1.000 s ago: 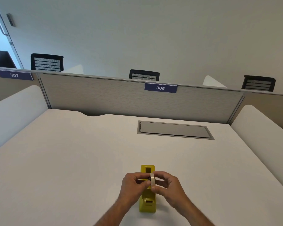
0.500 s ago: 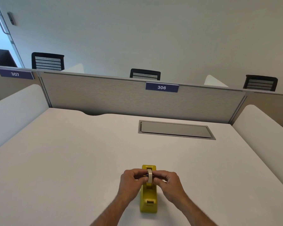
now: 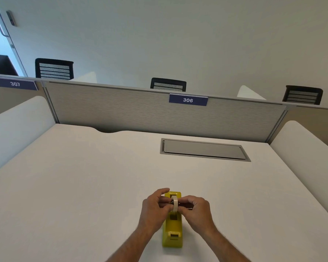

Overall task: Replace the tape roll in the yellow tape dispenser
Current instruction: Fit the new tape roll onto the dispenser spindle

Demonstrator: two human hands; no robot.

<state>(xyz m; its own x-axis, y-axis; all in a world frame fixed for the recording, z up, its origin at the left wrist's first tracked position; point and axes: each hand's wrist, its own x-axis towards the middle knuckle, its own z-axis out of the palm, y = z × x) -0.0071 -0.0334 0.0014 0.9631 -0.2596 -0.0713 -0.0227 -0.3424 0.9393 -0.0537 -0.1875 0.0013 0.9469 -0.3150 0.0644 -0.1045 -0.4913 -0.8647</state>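
We pinch the tape roll upright between our left hand and right hand, forearms converging, over the yellow tape dispenser on the desk.

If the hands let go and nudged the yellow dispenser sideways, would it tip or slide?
Probably slide rather than tip: the yellow dispenser lies long and low, flat on the desk. The smooth desktop likely offers little grip. The tape roll, narrow and round, stands on edge between the left hand and right hand; loose, it could roll.
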